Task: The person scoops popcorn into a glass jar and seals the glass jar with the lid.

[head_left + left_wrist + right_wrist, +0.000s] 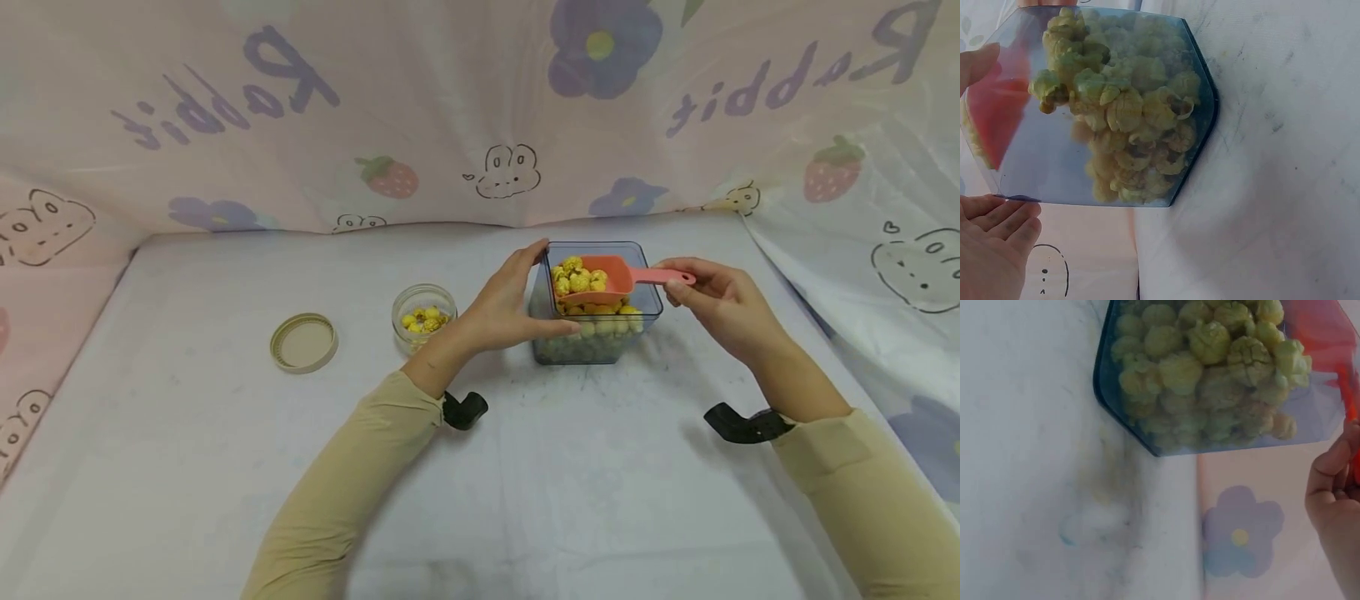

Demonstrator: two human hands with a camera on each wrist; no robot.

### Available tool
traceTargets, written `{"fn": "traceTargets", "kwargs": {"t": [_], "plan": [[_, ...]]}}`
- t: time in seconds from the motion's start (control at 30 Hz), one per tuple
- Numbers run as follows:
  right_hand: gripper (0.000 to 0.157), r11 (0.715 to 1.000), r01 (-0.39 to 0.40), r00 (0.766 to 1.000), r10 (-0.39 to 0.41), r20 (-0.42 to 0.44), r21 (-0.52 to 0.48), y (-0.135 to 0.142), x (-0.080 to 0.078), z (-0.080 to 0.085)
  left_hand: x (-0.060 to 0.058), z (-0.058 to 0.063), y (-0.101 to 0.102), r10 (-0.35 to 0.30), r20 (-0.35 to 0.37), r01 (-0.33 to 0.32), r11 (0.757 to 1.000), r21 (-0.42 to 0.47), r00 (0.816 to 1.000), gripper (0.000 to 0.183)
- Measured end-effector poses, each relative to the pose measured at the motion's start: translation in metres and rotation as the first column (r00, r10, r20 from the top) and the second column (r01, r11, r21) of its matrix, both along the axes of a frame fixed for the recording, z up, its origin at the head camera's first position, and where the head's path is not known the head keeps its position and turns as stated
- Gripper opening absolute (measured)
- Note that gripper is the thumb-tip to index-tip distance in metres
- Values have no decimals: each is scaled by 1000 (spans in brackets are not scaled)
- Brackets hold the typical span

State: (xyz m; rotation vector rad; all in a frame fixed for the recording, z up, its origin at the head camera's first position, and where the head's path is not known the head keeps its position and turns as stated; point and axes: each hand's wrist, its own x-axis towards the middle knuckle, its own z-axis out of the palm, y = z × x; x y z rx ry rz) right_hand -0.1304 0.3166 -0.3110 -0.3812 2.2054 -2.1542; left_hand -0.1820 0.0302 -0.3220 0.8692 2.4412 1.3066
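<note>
Head view: the right hand (716, 304) pinches the red scoop (619, 275) within the container (647, 302), perhaps so spilled popcorn (579, 280) drops inside; the left hand (501, 310), fingers extended, braces the container, likely for steadiness

- Left sleeve (341, 496): long, plain khaki-beige fabric; creases cross the forearm and gather near the cuff.
- Right sleeve (866, 504): long, matching khaki-beige fabric; a broad band forms the cuff.
- Left wrist unit (467, 412): black, short, curved housing with a blunt end; seated at the cuff edge.
- Right wrist unit (738, 425): black, elbow-shaped housing with a blunt outer end; inner end meets the cuff.
- Left grip (498, 308) and right grip (723, 312): bare hands.
</note>
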Motion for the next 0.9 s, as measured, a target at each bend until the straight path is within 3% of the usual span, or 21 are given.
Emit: {"fn": "traceTargets", "kwargs": {"t": [0.2, 0.5, 0.73, 0.9], "plan": [[24, 988, -23, 1000, 24, 6, -150, -2, 3, -5, 0, -1, 0, -8, -3, 8, 1000, 9, 1000, 109], [27, 982, -27, 999, 18, -45, -189, -5, 3, -4, 0, 0, -2, -18, -13, 18, 1000, 9, 1000, 111], [27, 978, -15, 993, -10, -116, -209, -13, 6, 7, 1, 1, -6, -10, -10, 10, 1000, -4, 1000, 114], [27, 974, -25, 992, -5, -127, -226, -22, 7, 16, 2, 3, -20, 6, -18, -7, 1000, -30, 1000, 117]]}}
